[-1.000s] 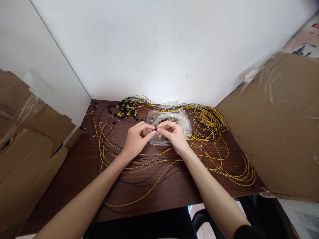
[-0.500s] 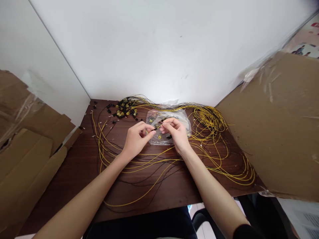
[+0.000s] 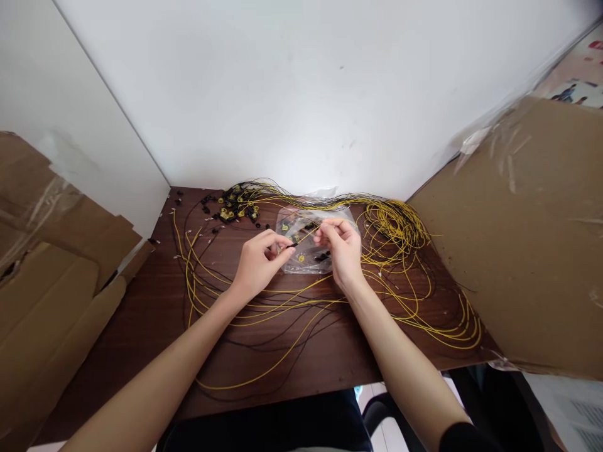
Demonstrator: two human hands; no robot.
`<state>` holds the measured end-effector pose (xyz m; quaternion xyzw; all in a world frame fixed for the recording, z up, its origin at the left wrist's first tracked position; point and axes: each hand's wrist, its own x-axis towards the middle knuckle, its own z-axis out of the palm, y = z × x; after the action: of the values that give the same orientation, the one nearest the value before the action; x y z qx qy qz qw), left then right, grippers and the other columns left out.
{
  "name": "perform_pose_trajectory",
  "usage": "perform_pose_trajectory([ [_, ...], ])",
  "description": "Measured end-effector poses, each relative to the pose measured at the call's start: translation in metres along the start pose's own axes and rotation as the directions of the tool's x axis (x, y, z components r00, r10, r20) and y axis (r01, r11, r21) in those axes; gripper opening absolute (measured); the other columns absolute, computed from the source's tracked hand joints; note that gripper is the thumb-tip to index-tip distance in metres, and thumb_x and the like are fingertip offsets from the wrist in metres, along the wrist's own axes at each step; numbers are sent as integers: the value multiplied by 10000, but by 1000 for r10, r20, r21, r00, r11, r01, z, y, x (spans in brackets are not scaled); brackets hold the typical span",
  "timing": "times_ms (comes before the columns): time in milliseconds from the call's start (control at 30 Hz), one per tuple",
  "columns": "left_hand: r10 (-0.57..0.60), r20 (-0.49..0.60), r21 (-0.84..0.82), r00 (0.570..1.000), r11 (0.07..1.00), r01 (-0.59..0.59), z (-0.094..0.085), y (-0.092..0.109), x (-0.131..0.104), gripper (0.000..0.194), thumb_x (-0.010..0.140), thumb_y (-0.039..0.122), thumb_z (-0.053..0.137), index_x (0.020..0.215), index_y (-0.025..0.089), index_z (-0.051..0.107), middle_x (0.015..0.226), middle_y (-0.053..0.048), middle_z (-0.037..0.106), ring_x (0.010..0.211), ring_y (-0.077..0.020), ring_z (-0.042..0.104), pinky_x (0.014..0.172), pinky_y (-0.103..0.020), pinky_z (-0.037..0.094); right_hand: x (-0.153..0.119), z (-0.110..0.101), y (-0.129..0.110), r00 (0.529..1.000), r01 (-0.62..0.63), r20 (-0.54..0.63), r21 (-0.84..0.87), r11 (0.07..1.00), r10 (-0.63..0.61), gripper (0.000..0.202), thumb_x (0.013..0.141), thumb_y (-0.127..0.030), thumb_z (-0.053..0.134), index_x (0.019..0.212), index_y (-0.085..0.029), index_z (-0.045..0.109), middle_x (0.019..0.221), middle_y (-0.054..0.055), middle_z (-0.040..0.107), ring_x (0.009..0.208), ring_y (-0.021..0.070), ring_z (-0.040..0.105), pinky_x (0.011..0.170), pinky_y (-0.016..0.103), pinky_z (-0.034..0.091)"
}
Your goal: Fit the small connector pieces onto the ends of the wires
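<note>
My left hand [image 3: 258,258] clamps a small black tubular piece [image 3: 292,245] between thumb and finger, above a clear plastic bag [image 3: 308,269] on the dark brown wooden worktop [image 3: 330,367]. My right hand [image 3: 346,250], its fingers pinched together on a thin yellow wire [image 3: 308,234], stands up and away to the right. A second ago my two hands meet at the black piece; now a gap lies between them, and the wire spans it in a nearly straight slant. The left hand stays about where it is. I take this to mean that the wire is joined to the black piece and is being drawn out from it, though the joint itself is too small to make out. Beyond my left hand sits a pile of small black and yellow plastic parts [image 3: 238,204]; beyond my right, a tangled coil of yellow and black wires [image 3: 398,227].
</note>
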<state>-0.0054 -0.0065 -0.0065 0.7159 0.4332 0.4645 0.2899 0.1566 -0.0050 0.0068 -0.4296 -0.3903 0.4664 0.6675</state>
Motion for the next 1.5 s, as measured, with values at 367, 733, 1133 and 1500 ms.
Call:
perform_pose_trajectory([
  [367,8,-9,-1,1000,1000,-8,-1,-1,0,115,760,258,610,788,168,673,685,-8,541,588,-106,489,518,-206,387,2,0,-1,997,52,-59,26,998,-50,125,714,-248,625,773,-186,533,596,-51,560,506,76,521,505,202,423],
  [733,-71,-26,-27,997,997,71,1,1,-1,131,748,254,621,800,147,677,691,-19,611,590,-103,534,508,-190,424,3,-1,-3,990,90,-108,19,996,-87,132,716,-247,608,779,-180,513,578,-58,539,493,71,499,503,202,406],
  [1133,-51,-24,-11,998,999,50,1,-4,-1,132,749,250,627,805,152,695,659,-15,604,584,-109,523,519,-205,412,-1,1,-3,998,15,61,-67,998,-11,235,726,-370,644,847,-175,591,663,-13,600,546,91,533,529,220,429],
  [1500,-30,-52,-43,998,999,28,-1,-6,-1,132,760,263,610,805,163,684,657,-11,586,586,-111,506,502,-200,395,-7,2,3,911,174,412,-369,913,-7,178,732,-334,657,799,-169,658,762,28,658,663,137,591,641,263,467],
])
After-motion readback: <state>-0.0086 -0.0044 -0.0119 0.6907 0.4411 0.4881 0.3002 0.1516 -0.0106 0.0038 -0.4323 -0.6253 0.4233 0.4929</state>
